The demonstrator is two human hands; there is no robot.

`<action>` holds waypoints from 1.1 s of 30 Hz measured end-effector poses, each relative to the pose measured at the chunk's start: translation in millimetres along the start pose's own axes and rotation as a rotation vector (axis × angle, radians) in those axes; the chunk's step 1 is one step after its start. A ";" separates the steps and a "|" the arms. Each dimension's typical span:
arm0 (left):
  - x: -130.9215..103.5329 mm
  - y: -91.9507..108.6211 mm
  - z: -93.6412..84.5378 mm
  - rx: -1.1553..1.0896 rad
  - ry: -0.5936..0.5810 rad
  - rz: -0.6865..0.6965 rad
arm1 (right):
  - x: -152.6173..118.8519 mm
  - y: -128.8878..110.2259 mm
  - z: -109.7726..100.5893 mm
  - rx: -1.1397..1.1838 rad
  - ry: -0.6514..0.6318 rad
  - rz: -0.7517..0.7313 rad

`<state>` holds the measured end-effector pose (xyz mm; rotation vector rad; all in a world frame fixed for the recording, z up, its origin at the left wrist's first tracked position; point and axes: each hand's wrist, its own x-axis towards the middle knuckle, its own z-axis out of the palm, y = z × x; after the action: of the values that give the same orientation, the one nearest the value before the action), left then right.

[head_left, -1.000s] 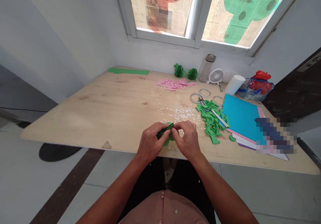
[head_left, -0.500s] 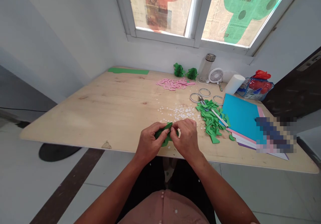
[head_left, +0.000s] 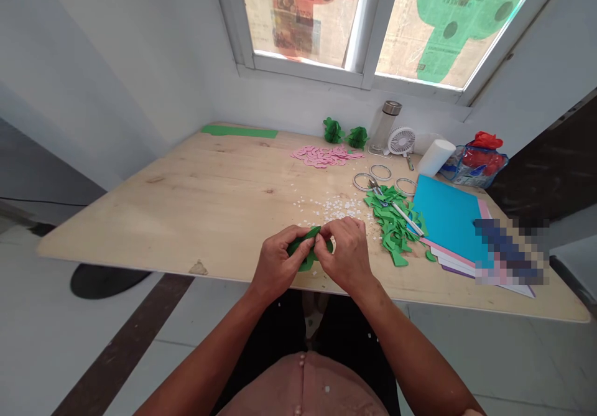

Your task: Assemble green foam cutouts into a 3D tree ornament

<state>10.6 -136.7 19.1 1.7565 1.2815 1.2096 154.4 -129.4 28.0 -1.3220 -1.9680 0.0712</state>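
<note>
As I watch remotely via the head cam (the only view), the change over the last sec is small: the right hand (head_left: 345,254) has curled in a bit tighter against the green paper piece (head_left: 308,263), and a bit more green shows behind its fingers. To me that means fine fingertip work on this one pc, w/ no switch to another; the rest looks unmoved.

The pc sits between both hands near the front edge of the worktop (head_left: 200,217). Left hand (head_left: 280,257) grips it b/w thumb & fingers; right hand pinches its near-right side, thumb against fingertips. Can't tell if it touches the wood.

Materials: the pc looks like thin, matte layered paper, dark in the folds w/ rounded lobes, prob. springy. Worktop is pale, knotted wood, chipped at the front edge. Just beyond the hands lie tiny white paper bits (head_left: 342,206); to the right, a heap of curled, angular green scraps (head_left: 394,239) w/ a slim white pen (head_left: 408,219) on top. Farther back: flat, curvy pink cutouts (head_left: 321,157) & two ruffled green paper shapes (head_left: 333,131), approx. ball-like.
</note>
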 end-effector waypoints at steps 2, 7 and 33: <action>-0.5 2.0 -0.3 0.010 0.007 0.006 | 0.4 -1.3 1.4 -0.013 0.011 -0.006; -2.5 2.8 0.2 0.002 0.041 0.012 | 1.0 -1.9 5.1 -0.052 0.031 -0.013; 0.5 -0.5 -4.1 -0.098 0.053 -0.133 | 5.4 -6.0 6.4 -0.159 0.011 -0.119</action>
<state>6.7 -136.1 20.3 1.5542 1.3251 1.2288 144.9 -125.6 29.0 -1.2979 -2.0733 -0.1528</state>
